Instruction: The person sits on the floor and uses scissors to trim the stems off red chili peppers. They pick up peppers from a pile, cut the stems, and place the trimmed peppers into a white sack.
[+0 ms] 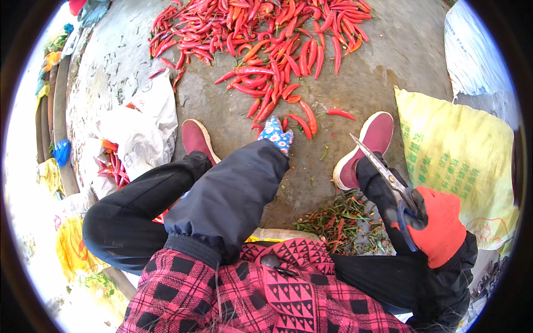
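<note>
My left hand, in a blue floral glove, reaches down to the near end of a heap of red chili peppers on the concrete floor. Its fingers lie among a few peppers; whether they grip one is hidden. A few loose chili peppers are just right of it. My right hand, wearing an orange glove with a dark palm, is shut on a pair of scissors above my right knee. The worn metal blades point up and left, and the dark blue handles sit in the glove.
Cut green stems and pepper scraps lie between my legs. A white sack and red peppers in a bag are at left. A yellow woven sack with green print and a white sack stand at right. My shoes flank the floor.
</note>
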Motion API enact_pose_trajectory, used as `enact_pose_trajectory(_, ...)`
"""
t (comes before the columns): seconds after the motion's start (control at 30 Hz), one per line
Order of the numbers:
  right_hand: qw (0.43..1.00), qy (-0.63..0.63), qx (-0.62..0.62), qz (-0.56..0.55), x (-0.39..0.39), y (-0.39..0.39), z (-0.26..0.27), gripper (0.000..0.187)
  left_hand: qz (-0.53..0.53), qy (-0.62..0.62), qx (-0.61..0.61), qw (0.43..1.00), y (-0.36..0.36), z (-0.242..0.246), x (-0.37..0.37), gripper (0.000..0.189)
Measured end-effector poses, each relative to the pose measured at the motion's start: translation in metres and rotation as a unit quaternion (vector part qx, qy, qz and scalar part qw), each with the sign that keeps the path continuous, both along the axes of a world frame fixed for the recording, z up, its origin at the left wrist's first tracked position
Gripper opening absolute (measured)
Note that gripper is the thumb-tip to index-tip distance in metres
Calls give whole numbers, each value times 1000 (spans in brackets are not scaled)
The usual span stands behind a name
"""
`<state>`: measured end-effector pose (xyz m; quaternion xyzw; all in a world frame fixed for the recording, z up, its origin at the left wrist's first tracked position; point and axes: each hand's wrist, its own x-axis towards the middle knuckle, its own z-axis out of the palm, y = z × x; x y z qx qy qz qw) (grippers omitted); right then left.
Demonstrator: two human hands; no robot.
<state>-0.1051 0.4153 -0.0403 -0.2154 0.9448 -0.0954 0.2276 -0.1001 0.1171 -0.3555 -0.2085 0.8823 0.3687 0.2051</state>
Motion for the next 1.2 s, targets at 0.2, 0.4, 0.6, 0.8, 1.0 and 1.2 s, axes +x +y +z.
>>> enact_pose_trajectory(0.2,999,12,-53,6,-3,-7,-5,42,191,85,415,885,12,44,18,30)
enact_pose_trajectory(0.4,999,-16,44,20,-2,-9,-15,46,106,23,539,835,29,121,20,31)
enact_pose_trajectory(0.6,998,-24,59,21,-2,-7,-17,49,106,26,549,829,31,127,25,37)
enact_pose_trajectory(0.8,997,-8,62,33,-2,0,-19,45,137,7,559,818,13,91,15,24)
enact_pose_trajectory(1.0,998,-19,54,30,-4,3,-25,42,-13,29,322,946,-1,64,-16,32)
enact_pose_trajectory(1.2,997,-30,63,30,-6,3,-24,41,-461,209,-60,860,2,45,-47,51)
